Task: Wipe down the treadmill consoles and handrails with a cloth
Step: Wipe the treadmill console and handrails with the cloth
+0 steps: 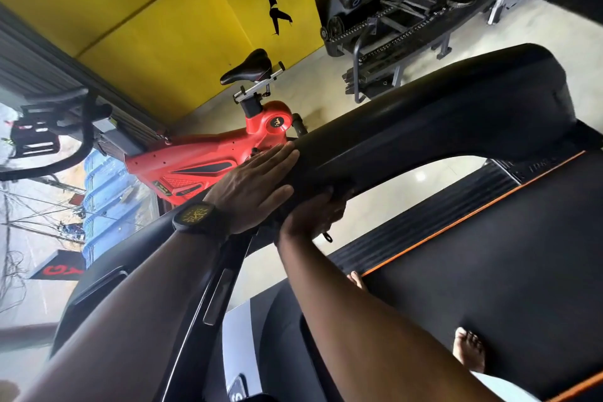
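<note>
Forearms [359, 320] nearest, left hand [257, 186] flat on handrail [424, 140], right hand [311, 215] gripping its lower edge, floor [391, 192] beneath

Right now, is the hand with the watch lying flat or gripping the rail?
Flat: the left hand lies with straight fingers on the black handrail.

black sign [58, 268]: red glyphs, unclear | treadmill [538, 166]: lettering blurred | watch [199, 217]: yellow marks unreadable
</note>
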Demonstrator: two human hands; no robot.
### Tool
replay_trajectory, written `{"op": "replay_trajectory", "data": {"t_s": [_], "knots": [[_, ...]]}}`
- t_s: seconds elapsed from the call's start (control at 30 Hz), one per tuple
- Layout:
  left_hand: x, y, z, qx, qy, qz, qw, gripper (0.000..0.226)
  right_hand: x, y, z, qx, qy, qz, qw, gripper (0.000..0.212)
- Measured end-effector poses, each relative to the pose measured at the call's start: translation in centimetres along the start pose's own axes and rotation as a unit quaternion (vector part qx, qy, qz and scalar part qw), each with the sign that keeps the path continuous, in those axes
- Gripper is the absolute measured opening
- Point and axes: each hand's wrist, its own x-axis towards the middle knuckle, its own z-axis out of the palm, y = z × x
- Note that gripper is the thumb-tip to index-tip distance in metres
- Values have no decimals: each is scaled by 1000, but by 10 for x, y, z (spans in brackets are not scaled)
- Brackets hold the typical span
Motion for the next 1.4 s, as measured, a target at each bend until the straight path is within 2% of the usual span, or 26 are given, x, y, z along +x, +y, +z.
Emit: {"op": "replay_trajectory", "data": {"t_s": [0.03, 0.07, 0.1, 0.13, 0.17, 0.2, 0.27, 0.3, 0.33, 0.37, 0.47, 0.53, 0.6, 0.67, 0.7, 0.73, 0.83, 0.87, 0.93, 1.0, 1.07, 1.1, 1.23, 1.3, 1.33, 1.4], "knots": [[1, 0, 2, -1, -2, 0, 1000, 70, -7, 3, -3, -14, -30, -96, 995, 60], [2, 0, 3, 1, -5, 1, 1000, 71, -14, 4, -8, -75, -65, -219, 971, 70], [2, -1, 5, 7, -8, 5, 1000, 71, -11, 8, -12, -136, -82, -317, 935, 77], [1, -3, 5, 16, -8, 10, 1000, 70, -5, 6, -14, -182, -90, -378, 903, 79], [1, -4, 6, 26, -8, 14, 1000, 69, 3, 4, -14, -195, -90, -377, 901, 76], [2, -5, 6, 34, -8, 17, 999, 68, 10, 0, -13, -190, -79, -333, 920, 70], [7, -6, 4, 49, -5, 20, 999, 67, 31, -7, -6, -84, -20, -153, 984, 58], [11, -5, 3, 54, -4, 23, 998, 68, 35, -9, -3, -46, 18, -58, 997, 52], [16, -2, 2, 54, -1, 26, 998, 68, 31, -13, 0, -38, 35, -13, 999, 49], [21, 0, 1, 49, 2, 30, 998, 68, 21, -15, 1, -49, 34, -36, 998, 49], [30, 4, 3, 32, -5, 40, 999, 69, -6, -16, -4, -78, -17, -284, 955, 50], [30, 3, 6, 39, -8, 40, 998, 69, 14, -21, 1, -79, -18, -320, 944, 51], [29, 3, 7, 46, -6, 40, 998, 68, 39, -21, 5, -72, 23, -268, 961, 52], [31, 3, 5, 46, -6, 40, 998, 67, 46, -17, 4, -48, 40, -150, 987, 54], [31, 3, 4, 45, -7, 43, 998, 67, 38, -14, 4, -55, 36, -121, 990, 55], [31, 3, 4, 44, -9, 46, 998, 67, 27, -12, 3, -72, 25, -145, 987, 56], [31, 2, 6, 40, -9, 48, 998, 66, 13, -17, -2, -88, -18, -342, 936, 48], [31, 2, 6, 38, -7, 49, 998, 66, 20, -22, 0, -89, -13, -372, 924, 47], [31, 3, 6, 37, -4, 48, 998, 66, 33, -30, 6, -93, 26, -338, 936, 51], [31, 3, 5, 39, -6, 43, 998, 66, 44, -24, 13, -73, 51, -221, 971, 62], [31, 4, 4, 42, -8, 36, 998, 67, 35, -18, 13, -64, 36, -126, 989, 73], [31, 4, 4, 43, -7, 36, 998, 67, 27, -16, 8, -76, 22, -129, 988, 74], [32, 3, 6, 40, -11, 33, 999, 68, 23, -37, -4, -93, -30, -284, 954, 53], [32, 1, 7, 44, -10, 33, 998, 69, 37, -47, 0, -95, 4, -332, 938, 53], [33, 1, 7, 45, -10, 33, 998, 69, 45, -48, 3, -96, 32, -317, 943, 57], [32, 1, 7, 48, -9, 32, 998, 68, 50, -47, 8, -71, 49, -222, 971, 69]]}}
